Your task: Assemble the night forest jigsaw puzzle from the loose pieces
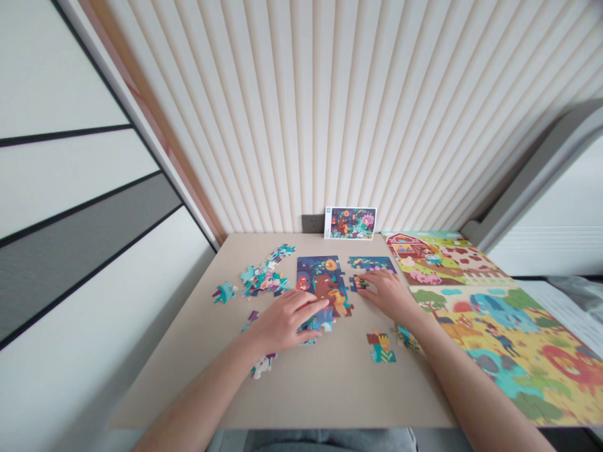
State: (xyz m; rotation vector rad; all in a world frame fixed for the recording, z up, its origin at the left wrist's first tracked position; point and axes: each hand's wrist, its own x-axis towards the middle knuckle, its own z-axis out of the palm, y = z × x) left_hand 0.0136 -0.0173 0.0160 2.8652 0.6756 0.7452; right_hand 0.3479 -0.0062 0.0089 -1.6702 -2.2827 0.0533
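Note:
A partly joined jigsaw puzzle [325,276] with a brown bear on dark blue lies mid-table. My left hand [289,317] rests over its lower left part, fingers stretched out and apart, covering some of the pieces there. To the right of the bear section, my right hand [386,292] pinches a small dark puzzle piece [360,283] close to the section's right edge. Just above that piece lies a joined dark blue strip [370,262], partly behind my right fingers. Below my right hand are a brown and teal piece [381,347] and more pieces [407,338] partly covered by my forearm.
Loose pieces [266,279] are heaped on the left of the table [188,351], with others [264,365] beside my left wrist. A picture card [351,223] leans on the ribbed wall by a socket [311,223]. Farm [452,258] and animal [518,345] puzzles lie at right.

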